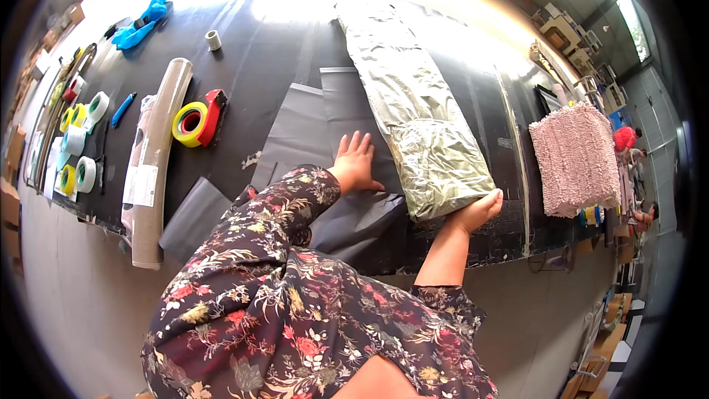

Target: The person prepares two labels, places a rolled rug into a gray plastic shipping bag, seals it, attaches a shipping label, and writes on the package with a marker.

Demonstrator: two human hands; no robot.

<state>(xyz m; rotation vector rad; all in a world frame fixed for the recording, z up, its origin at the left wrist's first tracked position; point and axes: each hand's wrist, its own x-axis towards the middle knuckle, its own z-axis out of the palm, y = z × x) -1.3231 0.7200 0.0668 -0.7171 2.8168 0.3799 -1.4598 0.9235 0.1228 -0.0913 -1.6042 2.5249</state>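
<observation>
On the tabletop (288, 52), the long wrapped bundle (413, 118) lies centre; tape dispenser (201, 120) at nine o'clock, shaggy mat (576, 159) at three.

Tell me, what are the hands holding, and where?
The right hand grips the near corner of the long silvery package. The left hand lies flat on the grey plastic bag, pressing, not gripping.

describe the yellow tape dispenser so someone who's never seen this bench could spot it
Start at the long dark worktable and go to its left half, just right of the long cardboard-coloured roll. The tape dispenser lies there: a red handle holding a yellow tape ring. The other tape rolls near the left edge lie loose, without any red holder.
</observation>
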